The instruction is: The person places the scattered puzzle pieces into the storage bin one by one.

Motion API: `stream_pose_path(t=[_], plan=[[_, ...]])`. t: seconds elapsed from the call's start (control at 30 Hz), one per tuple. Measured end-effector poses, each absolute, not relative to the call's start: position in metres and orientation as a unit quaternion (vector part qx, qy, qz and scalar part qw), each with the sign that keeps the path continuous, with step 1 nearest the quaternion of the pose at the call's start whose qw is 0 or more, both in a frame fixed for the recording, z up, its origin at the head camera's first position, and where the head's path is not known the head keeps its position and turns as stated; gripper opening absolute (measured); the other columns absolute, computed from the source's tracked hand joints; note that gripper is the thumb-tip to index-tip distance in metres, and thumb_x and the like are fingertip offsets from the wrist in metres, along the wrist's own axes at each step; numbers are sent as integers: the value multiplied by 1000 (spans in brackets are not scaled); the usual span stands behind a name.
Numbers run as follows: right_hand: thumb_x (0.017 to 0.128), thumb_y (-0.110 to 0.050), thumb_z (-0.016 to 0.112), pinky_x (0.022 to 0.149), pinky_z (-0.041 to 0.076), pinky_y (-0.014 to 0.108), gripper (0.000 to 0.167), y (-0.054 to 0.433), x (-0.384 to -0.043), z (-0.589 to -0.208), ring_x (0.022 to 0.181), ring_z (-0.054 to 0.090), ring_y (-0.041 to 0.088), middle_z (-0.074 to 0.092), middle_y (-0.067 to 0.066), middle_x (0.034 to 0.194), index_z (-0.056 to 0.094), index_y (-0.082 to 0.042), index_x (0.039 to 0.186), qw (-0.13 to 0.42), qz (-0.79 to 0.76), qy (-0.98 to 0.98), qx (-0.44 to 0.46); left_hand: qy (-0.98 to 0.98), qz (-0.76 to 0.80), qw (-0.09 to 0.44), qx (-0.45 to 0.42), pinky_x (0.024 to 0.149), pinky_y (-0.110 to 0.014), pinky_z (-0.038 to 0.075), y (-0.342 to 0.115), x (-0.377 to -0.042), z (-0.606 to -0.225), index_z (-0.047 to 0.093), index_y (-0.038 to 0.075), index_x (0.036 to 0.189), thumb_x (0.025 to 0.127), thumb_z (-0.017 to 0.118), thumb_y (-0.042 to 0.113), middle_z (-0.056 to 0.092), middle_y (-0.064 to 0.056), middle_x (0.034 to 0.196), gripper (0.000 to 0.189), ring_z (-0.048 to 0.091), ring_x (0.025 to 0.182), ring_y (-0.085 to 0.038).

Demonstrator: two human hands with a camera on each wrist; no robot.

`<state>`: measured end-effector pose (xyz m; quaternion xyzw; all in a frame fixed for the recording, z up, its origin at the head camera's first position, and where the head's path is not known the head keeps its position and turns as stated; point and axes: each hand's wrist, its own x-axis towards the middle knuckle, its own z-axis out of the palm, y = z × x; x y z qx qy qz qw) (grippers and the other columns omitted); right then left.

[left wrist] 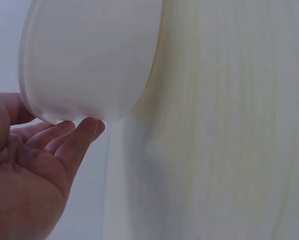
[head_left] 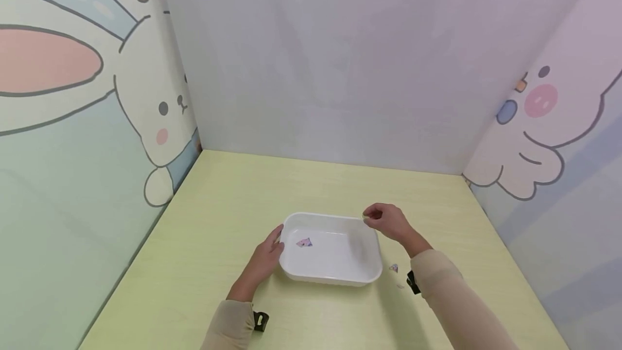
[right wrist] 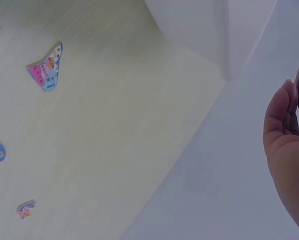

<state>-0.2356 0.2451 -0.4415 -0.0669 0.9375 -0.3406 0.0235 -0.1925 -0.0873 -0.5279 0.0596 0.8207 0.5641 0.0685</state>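
Note:
A white plastic basin [head_left: 335, 275] sits on the pale yellow tabletop. My left hand [head_left: 264, 258] holds its left side, fingers [left wrist: 82, 142] against the outer wall and the thumb over the rim. At the far right corner of the basin, my right hand [head_left: 389, 220] pinches a thin flat piece [right wrist: 297, 77] between thumb and fingertips; only its edge shows. Inside the basin lies a small printed scrap [head_left: 304, 242] in pink and purple, towards the left.
Right of the basin lie more small printed scraps, one [head_left: 393, 268] near its corner and a paler one [head_left: 400, 286] beside my sleeve. The right wrist view shows several, including a larger pink and blue one [right wrist: 47, 70]. Cartoon-printed walls [head_left: 160, 96] surround the table.

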Motion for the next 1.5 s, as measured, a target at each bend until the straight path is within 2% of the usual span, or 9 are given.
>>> stream_pose_path(t=[0.87, 1.5], plan=[[84, -6, 72, 66, 52, 27, 7, 176, -243, -454, 76, 56, 14, 62, -1, 82, 70, -7, 91, 90, -334, 933, -97, 806, 585, 68, 64, 107, -55, 33, -89, -190, -529, 32, 5, 152, 102, 44, 12, 38, -20, 150, 51, 44, 130, -40], [82, -2, 71, 66, 50, 26, 8, 155, -245, -463, 73, 55, 12, 60, -3, 79, 69, -7, 88, 115, -290, 941, -132, 811, 577, 64, 70, 108, -55, 31, -88, -188, -524, 34, 4, 151, 103, 44, 11, 38, -21, 149, 50, 43, 130, -41]])
